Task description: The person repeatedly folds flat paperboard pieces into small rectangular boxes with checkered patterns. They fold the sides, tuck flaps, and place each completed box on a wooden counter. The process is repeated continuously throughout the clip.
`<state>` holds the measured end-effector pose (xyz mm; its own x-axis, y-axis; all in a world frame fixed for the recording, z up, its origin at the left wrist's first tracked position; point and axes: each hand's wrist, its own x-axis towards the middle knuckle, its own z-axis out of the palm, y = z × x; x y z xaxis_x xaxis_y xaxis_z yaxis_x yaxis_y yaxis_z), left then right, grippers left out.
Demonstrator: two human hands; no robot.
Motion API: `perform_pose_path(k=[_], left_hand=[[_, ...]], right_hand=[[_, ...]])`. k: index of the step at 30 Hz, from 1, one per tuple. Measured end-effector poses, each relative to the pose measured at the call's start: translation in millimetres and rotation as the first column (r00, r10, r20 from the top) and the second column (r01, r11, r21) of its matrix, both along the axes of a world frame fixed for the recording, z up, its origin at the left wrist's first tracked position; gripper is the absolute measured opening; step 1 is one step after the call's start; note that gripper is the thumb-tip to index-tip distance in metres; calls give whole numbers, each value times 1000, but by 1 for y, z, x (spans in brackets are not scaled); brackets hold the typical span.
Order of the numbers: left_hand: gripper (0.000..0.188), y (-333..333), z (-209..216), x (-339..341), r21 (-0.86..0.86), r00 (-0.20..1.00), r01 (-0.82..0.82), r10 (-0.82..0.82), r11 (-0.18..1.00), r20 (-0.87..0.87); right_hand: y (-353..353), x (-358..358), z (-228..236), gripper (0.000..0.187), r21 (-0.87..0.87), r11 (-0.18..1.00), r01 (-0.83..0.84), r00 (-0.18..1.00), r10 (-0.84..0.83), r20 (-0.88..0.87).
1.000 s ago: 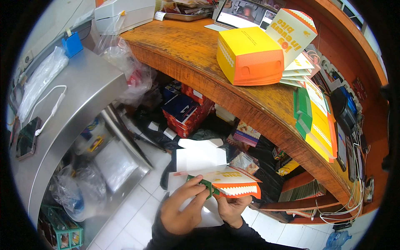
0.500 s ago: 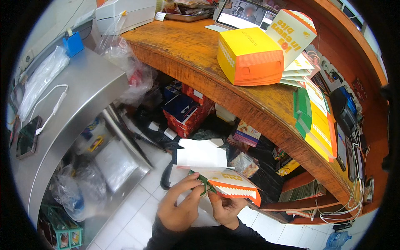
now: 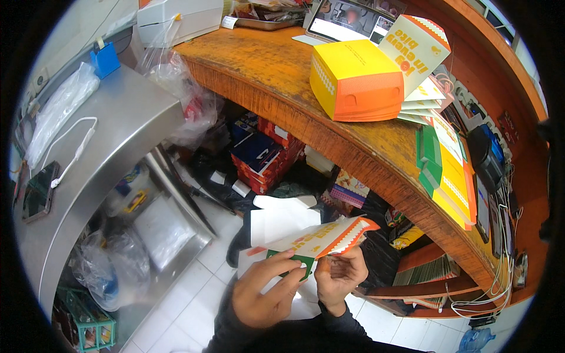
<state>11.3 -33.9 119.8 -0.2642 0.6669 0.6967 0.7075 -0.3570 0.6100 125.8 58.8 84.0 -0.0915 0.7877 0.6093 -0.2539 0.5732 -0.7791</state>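
Low in front of me is a partly folded cardboard food box (image 3: pixel 321 237), cream outside with yellow lettering and an orange scalloped edge. Its white inner panel (image 3: pixel 285 226) stands up on the far side. My left hand (image 3: pixel 265 291) pinches the green flap (image 3: pixel 303 266) at the box's near side. Curled under the orange end, my right hand (image 3: pixel 341 279) has its thumb and fingers closed on the board. The right fingertips are partly hidden. On the wooden counter (image 3: pixel 253 73) stands a stack of nested yellow and orange food boxes (image 3: pixel 359 82).
Flat green and yellow box blanks (image 3: pixel 450 176) lie at the counter's right end, near cables. To the left is a metal table (image 3: pixel 126 112) with a phone (image 3: pixel 41 191) and a blue tape dispenser (image 3: pixel 105 59). Red and blue boxes (image 3: pixel 262 159) are stacked under the counter.
The orange end of the box has swung up and to the right with my right hand. My left hand has shifted slightly right, still on the green flap.
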Motion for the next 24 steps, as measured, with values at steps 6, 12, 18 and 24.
perform_pose_path(k=[6, 12, 18, 24], left_hand=[[19, 0, 4, 6, -59, 1000, -4, 5, 998, 24], [16, -1, 2, 9, -66, 965, -4, 21, 998, 262], [16, 0, -7, 3, 45, 947, -13, -2, 999, 321], [15, -1, -11, 3, 37, 959, -6, -5, 999, 283]], right_hand=[[8, 3, -1, 24, -69, 997, -24, 999, 22, -30], [2, 4, 0, 27, -14, 999, -49, 997, 48, -61], [-23, -7, -10, 33, 123, 992, 1, 1000, -3, 21], [-24, -11, -12, 31, 241, 965, 101, 985, -132, 114]])
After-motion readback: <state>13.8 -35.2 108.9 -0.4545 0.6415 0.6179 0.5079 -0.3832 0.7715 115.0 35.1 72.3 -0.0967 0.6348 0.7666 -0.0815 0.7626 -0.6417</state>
